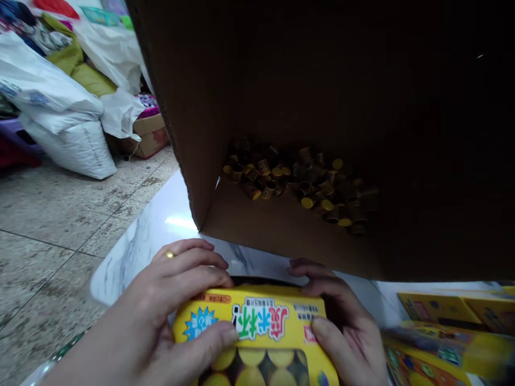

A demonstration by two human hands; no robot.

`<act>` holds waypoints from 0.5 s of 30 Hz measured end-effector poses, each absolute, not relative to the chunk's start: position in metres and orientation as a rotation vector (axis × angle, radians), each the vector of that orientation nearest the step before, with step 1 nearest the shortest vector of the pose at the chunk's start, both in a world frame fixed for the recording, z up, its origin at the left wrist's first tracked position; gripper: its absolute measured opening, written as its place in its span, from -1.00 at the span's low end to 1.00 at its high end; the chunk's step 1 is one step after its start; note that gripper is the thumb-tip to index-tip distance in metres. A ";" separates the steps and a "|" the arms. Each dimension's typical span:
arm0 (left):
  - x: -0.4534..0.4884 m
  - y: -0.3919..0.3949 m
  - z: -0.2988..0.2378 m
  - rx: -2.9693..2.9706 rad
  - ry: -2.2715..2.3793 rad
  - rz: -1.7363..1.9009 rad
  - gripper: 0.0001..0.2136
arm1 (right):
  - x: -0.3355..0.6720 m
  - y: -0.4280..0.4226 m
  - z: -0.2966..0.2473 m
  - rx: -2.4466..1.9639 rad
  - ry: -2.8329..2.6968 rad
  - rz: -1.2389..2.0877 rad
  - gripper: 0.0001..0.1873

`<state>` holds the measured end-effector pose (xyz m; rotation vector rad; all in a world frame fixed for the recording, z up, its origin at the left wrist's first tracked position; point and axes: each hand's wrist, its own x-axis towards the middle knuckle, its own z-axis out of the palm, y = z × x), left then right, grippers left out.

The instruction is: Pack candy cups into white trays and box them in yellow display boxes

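Note:
My left hand [177, 300] and my right hand [348, 324] grip a yellow printed carton [263, 300] from both sides, near the lower edge of the view. Both thumbs rest on its printed face, with the fingers curled over the far edge. Through a cut-out window, several round yellow lids [250, 375] show inside the carton. Beyond my hands, a large brown cardboard box [245, 236] lies with its opening towards me. Small cups with yellow lids [308, 202] are heaped inside it, and its deep interior is dark.
A white marbled tabletop [132, 268] supports the cardboard box. More yellow printed cartons [438, 311] lie at the right, partly blurred. On the floor [36, 268] to the left are stuffed white sacks [76, 142] and a smaller cardboard box [151, 136].

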<state>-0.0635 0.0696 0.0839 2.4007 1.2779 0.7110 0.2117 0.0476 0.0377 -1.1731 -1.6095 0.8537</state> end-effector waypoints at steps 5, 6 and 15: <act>-0.064 0.071 0.089 2.467 1.159 0.621 -0.57 | 0.217 0.050 0.041 -1.127 -1.798 0.823 -0.79; -0.063 0.073 0.089 2.466 1.143 0.615 -0.55 | 0.217 0.051 0.042 -1.118 -1.835 0.805 -0.77; -0.050 0.098 0.092 2.185 0.985 0.628 -0.77 | 0.202 0.039 0.030 -1.243 -1.403 0.901 -0.82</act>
